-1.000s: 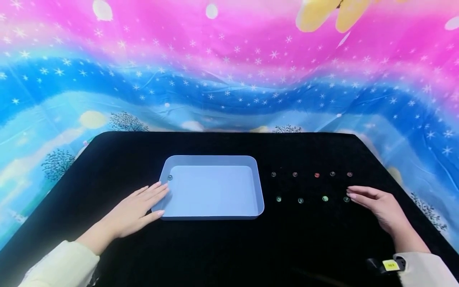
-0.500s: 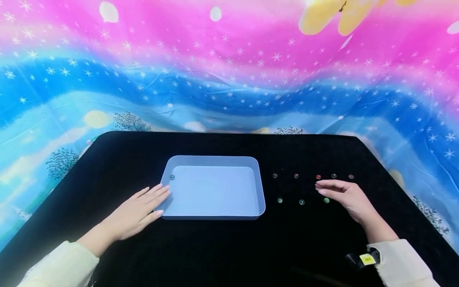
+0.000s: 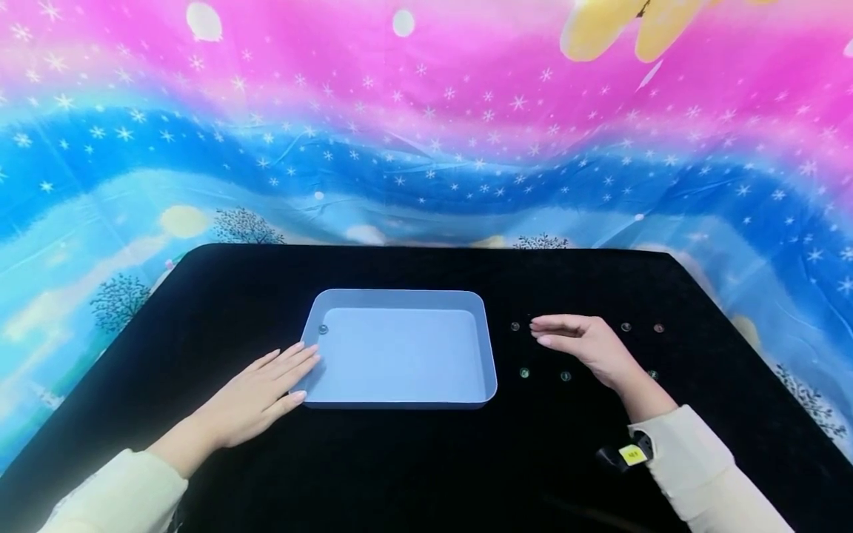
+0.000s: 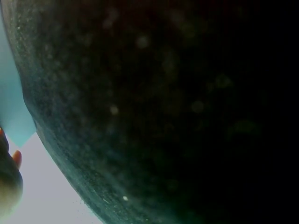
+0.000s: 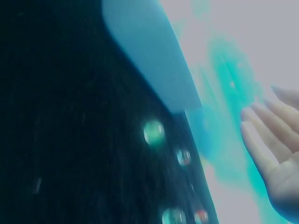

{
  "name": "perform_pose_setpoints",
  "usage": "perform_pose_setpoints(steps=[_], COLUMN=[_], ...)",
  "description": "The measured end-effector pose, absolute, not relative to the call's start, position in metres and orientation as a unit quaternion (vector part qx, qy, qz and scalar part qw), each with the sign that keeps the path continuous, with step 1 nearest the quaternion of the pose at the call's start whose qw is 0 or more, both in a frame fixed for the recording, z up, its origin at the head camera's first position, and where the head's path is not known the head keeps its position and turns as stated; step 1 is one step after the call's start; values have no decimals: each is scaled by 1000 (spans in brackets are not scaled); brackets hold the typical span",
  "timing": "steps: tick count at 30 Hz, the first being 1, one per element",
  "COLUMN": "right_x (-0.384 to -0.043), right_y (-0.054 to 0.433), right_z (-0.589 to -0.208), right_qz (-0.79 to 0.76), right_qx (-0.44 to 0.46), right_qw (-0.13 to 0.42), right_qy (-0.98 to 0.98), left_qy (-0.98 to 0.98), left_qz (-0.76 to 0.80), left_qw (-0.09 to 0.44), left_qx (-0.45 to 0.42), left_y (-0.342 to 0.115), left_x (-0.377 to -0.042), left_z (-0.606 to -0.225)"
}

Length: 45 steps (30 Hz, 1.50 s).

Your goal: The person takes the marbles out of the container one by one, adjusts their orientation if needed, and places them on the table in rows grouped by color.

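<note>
A pale blue tray (image 3: 400, 355) lies on the black tabletop, with a small glass marble (image 3: 323, 329) inside near its left wall. My left hand (image 3: 256, 396) rests on the tray's left rim, fingers straight. Over the marbles right of the tray is my right hand (image 3: 586, 344), its fingers extended and nothing visible in them. Just beyond its fingertips sits a clear marble (image 3: 515, 326). A green marble (image 3: 524, 373) and another greenish marble (image 3: 566, 376) lie nearer to me. In the right wrist view, a reddish marble (image 5: 201, 216) shows below the hand. The hand hides some marbles in the head view.
Farther right lie a clear marble (image 3: 626, 326), a reddish marble (image 3: 659, 328) and a green marble (image 3: 653, 375) partly behind the right wrist. A patterned pink and blue cloth (image 3: 426, 148) hangs behind the table. Mostly dark cloth fills the left wrist view.
My right hand has swept left across the marbles, from the right end of the rows toward the tray. The left hand has stayed at the tray's rim.
</note>
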State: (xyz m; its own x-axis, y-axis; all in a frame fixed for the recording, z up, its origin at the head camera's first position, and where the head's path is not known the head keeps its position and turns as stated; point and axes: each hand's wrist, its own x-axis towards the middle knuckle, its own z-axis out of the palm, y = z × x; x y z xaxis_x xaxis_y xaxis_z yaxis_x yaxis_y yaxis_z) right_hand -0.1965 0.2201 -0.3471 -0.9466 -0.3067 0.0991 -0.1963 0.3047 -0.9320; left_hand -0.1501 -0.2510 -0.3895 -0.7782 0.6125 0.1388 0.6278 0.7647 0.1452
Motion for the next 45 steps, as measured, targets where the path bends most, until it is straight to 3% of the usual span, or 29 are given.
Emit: perform_pose_setpoints(steps=[14,45], right_x=[-222,-262], right_y=[153,71], right_z=[-332,-324], right_qz=[-591,-573], right_qx=[-170,-224], right_qw=[105,142], right_qy=[781,776], left_qy=[-933,-928], left_qz=[-90,-86], left_qw=[61,84], left_qx=[-343,-353], left_y=[-252,-253], left_x=[-150,-151], left_z=[-391,-393])
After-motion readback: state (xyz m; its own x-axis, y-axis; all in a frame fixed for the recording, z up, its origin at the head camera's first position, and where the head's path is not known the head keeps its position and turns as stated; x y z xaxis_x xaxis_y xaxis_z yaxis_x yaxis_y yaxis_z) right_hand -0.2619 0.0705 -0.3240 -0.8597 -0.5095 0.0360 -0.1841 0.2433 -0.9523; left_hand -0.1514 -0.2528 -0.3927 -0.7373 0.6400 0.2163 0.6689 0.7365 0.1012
